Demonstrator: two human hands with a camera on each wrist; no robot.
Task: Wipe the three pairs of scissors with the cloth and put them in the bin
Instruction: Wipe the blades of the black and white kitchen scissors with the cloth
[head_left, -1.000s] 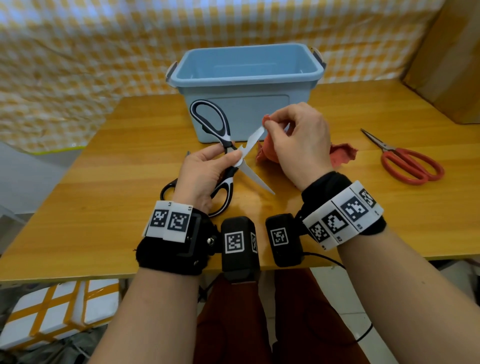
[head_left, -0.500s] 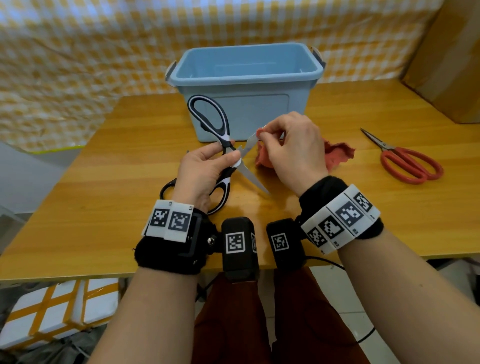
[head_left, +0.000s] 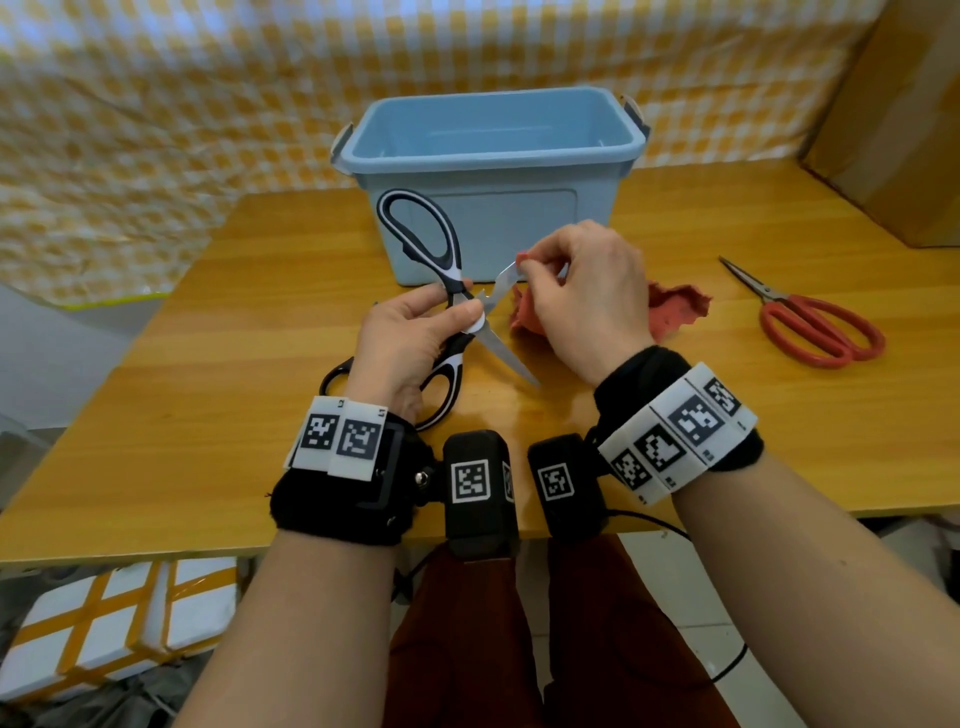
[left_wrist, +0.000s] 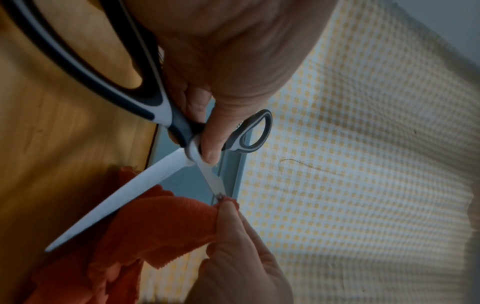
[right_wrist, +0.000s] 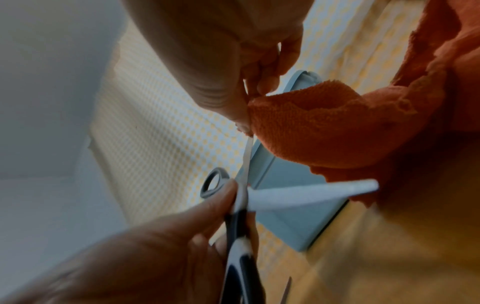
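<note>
Evidently the person's left hand (head_left: 410, 332) pinches the black-and-white scissors (head_left: 447, 291) at the pivot, thumb and fingers curled round the handle necks, so that the blades stay spread and each can be wiped singly. The right hand (head_left: 582, 296) pinches a fold of the red cloth (head_left: 675, 306) round the upper blade, which points to 2 o'clock; the lower blade points to 5 o'clock over the bench (head_left: 208, 415). Behind both hands, at 12 o'clock, stands the blue bin (head_left: 493, 208), close enough for an easy drop. The red scissors (head_left: 810, 322) lie shut at 3 o'clock. A black handle loop (head_left: 335, 371) peeps out from under the left wrist; probably the third pair, mostly hidden. The bin's floor is only partly visible.
</note>
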